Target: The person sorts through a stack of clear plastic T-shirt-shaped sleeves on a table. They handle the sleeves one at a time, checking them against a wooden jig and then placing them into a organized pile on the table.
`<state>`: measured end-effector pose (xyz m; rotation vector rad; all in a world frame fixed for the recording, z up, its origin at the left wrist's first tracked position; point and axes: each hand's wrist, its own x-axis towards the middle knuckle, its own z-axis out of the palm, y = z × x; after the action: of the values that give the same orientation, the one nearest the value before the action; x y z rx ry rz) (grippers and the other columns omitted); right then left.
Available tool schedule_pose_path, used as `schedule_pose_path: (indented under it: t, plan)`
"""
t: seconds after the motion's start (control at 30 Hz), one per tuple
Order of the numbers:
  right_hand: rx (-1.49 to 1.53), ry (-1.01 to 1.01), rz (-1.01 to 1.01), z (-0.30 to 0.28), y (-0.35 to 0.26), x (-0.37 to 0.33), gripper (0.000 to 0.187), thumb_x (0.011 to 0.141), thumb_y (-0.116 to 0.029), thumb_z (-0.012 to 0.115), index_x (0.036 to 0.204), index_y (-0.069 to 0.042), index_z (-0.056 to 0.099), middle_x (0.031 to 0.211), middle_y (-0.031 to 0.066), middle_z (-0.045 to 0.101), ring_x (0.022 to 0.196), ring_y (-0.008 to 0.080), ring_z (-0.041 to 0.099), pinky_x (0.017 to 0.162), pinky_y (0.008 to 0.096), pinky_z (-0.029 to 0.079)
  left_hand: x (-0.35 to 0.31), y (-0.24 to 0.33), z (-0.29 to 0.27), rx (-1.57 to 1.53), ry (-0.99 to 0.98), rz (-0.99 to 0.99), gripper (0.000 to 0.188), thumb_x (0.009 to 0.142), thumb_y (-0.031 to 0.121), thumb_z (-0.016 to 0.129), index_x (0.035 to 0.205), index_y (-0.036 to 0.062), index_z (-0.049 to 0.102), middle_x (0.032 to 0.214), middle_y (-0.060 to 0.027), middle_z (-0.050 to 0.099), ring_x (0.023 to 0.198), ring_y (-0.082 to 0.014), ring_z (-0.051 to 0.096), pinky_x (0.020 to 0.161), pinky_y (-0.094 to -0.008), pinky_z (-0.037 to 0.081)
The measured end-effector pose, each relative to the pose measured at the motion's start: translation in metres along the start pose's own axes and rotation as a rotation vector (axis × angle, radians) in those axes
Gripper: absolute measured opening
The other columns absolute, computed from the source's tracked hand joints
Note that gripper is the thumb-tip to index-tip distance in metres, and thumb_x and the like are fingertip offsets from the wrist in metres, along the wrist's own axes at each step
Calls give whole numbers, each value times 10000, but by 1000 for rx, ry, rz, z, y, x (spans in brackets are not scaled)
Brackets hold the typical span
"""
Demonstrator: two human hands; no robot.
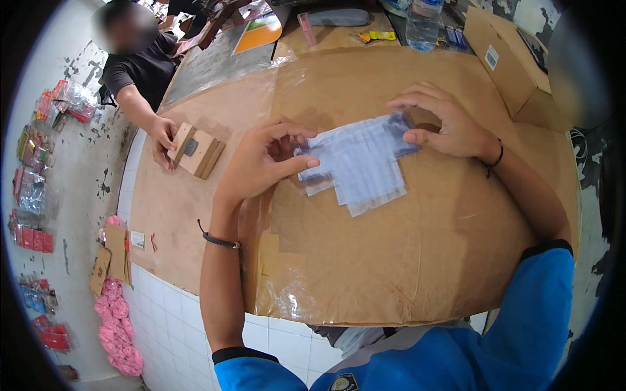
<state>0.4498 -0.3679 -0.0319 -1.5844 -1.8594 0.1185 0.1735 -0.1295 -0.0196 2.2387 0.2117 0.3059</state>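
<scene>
Two hands on my feed, both at the brown tabletop (pixel 365 267), w/ a pile of clear plastic packets (pixel 365 169) between them, approx. mid-tabletop, toward its far side. Packets look bluish-white & overlap crosswise. My L hand (pixel 257 159) is at the pile's left end, thumb tip on the plastic, fingers curled; can't tell if it's pinching any. My R hand (pixel 450 124) is open at the right end, thumb & fingers apart, thumb tip at the plastic's edge. Dark bracelet (pixel 220 241) on L forearm, another on R wrist.

On the tabletop's left part, a co-worker's hand (pixel 163 140) is on a wooden block (pixel 207 156) w/ a dark patch. Cardboard box (pixel 502 65) at the tabletop's far right corner; clear bottle (pixel 424 27) along its far edge. Pink bundle (pixel 117 326) sits off its left side, by the wall.
</scene>
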Motion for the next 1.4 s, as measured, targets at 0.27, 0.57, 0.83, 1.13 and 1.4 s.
schedule_pose_path:
  t: [0.27, 0.57, 0.83, 1.13, 1.4]
  plan:
    - [-60, -24, 19, 3, 4, -4, 562, 903, -355, 778, 1351, -60, 611, 1203, 106, 650, 1122, 287, 600, 1025, 392, 450, 1, 4, 1, 17, 89, -72, 244, 887, 223, 799, 1059, 50, 792, 915, 20, 667, 773, -64, 551, 696, -228, 426]
    - [34, -6, 105, 0, -5, 4, 566, 885, -355, 792, 1324, -50, 606, 1285, 125, 614, 1175, 278, 582, 1021, 390, 461, -3, 17, 7, 266, 86, 136, 243, 877, 255, 792, 988, 40, 783, 782, -88, 677, 676, -188, 615, 652, -333, 492]
    - [31, -134, 131, -6, -30, 68, 238, 922, -234, 771, 1037, -30, 730, 951, 70, 699, 946, 191, 646, 867, 336, 510, -5, 14, -12, -41, 119, 7, 177, 953, 203, 695, 1010, 40, 735, 870, -101, 725, 757, -204, 665, 782, -359, 519]
    - [249, -711, -108, 70, -81, 233, 317, 1032, -302, 634, 977, 0, 711, 804, 26, 663, 764, 100, 607, 714, 268, 493, -109, -12, -130, -135, 50, -378, 263, 1016, 282, 675, 1075, 36, 746, 830, 14, 716, 700, -60, 598, 643, -233, 485]
    - [593, -1074, 134, 139, -28, 303, 398, 1084, -347, 547, 887, -25, 675, 739, 12, 610, 700, 86, 589, 667, 263, 500, -132, -39, -144, -184, 26, -799, 306, 1057, 327, 604, 958, 71, 740, 793, 15, 713, 678, -62, 571, 632, -224, 447]
